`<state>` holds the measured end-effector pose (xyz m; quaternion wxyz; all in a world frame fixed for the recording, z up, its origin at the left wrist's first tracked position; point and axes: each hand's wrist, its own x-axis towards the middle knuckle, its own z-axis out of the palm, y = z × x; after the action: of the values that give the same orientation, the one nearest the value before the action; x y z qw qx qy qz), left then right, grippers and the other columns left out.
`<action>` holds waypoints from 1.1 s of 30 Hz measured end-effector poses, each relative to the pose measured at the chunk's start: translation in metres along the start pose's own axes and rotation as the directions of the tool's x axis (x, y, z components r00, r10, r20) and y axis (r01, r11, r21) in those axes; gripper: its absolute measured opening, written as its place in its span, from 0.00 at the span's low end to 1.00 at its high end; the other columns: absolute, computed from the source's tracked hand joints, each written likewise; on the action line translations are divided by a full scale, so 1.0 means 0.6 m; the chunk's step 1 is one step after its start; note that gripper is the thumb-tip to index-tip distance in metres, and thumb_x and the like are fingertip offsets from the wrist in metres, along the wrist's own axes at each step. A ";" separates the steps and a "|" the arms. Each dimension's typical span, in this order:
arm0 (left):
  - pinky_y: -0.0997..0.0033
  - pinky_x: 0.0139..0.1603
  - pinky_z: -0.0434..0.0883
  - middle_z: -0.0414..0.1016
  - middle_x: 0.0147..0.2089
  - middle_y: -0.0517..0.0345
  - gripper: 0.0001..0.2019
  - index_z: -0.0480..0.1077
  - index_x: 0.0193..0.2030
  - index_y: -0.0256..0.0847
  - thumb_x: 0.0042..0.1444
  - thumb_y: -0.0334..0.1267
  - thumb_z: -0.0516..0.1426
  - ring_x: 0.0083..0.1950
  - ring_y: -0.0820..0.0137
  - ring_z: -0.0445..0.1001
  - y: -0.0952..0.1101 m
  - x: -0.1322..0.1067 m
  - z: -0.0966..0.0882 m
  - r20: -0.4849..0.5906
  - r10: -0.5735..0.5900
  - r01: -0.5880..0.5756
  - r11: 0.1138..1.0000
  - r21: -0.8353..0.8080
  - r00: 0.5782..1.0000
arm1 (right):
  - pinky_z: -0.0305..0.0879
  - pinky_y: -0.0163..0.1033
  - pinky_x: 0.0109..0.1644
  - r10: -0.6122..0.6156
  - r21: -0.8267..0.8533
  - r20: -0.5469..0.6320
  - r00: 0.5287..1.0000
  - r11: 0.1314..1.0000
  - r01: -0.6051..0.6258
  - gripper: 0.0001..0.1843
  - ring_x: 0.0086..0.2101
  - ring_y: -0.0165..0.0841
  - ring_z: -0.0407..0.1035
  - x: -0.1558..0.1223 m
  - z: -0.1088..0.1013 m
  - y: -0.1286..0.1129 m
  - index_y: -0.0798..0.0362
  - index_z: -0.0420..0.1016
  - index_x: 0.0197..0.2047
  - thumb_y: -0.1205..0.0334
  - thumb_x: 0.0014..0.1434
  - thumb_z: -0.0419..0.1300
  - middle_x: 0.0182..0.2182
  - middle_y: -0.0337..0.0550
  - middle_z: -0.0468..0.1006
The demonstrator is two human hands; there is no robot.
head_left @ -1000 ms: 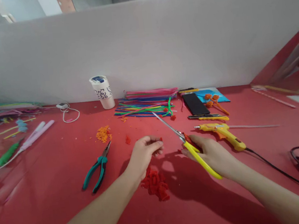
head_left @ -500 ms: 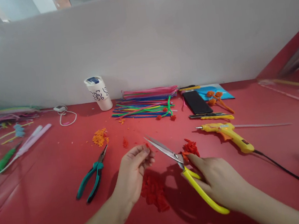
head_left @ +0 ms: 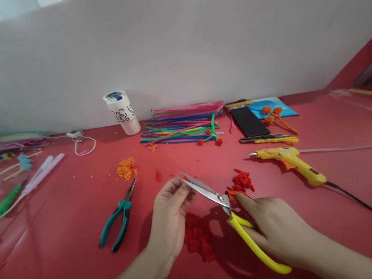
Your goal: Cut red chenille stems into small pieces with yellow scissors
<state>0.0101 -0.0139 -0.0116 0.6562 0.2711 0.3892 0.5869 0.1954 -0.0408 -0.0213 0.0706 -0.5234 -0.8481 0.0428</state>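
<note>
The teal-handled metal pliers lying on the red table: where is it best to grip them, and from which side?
Grip the teal-handled metal pliers around both teal handles, coming from the near left. The handles splay toward that side and lie flat, while the thin metal jaws point away, toward the orange scraps.

I log yellow-handled scissors (head_left: 227,204), teal-handled pliers (head_left: 120,215), a red table (head_left: 52,264), a yellow glue gun (head_left: 290,160) and a white cup (head_left: 122,112) with black squiggles.

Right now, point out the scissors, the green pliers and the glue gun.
scissors (head_left: 220,197): head view, on the pivot joining the blades.
green pliers (head_left: 124,206): head view, where the handles meet.
glue gun (head_left: 277,153): head view, on the yellow barrel.
</note>
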 end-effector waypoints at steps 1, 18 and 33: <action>0.81 0.32 0.66 0.69 0.28 0.62 0.01 0.70 0.26 0.37 0.46 0.31 0.59 0.29 0.80 0.66 0.000 0.000 0.000 -0.005 0.002 -0.002 1.000 0.009 1.000 | 0.38 0.36 0.22 -0.001 -0.010 -0.009 1.000 1.000 0.001 0.15 0.16 0.33 0.63 0.000 0.001 0.000 0.52 0.60 0.30 0.50 0.57 0.43 0.15 0.40 0.69; 0.79 0.33 0.65 0.69 0.28 0.61 0.02 0.70 0.27 0.37 0.47 0.30 0.57 0.29 0.79 0.66 0.005 -0.001 -0.002 -0.024 0.056 -0.055 0.998 0.039 0.998 | 0.39 0.36 0.21 -0.027 -0.058 -0.128 0.991 0.998 0.019 0.15 0.15 0.32 0.62 -0.001 0.001 -0.004 0.52 0.60 0.30 0.50 0.56 0.43 0.14 0.38 0.68; 0.79 0.31 0.66 0.71 0.26 0.61 0.02 0.72 0.26 0.37 0.45 0.30 0.58 0.28 0.79 0.67 0.011 0.002 -0.002 -0.045 0.054 -0.051 0.996 0.067 0.998 | 0.39 0.36 0.20 -0.051 -0.104 -0.129 0.990 0.994 0.038 0.18 0.16 0.34 0.65 -0.001 0.007 0.005 0.55 0.62 0.35 0.49 0.57 0.42 0.15 0.40 0.70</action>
<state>0.0055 -0.0120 -0.0071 0.6219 0.2889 0.4161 0.5971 0.1976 -0.0398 -0.0256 0.1003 -0.5089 -0.8542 -0.0365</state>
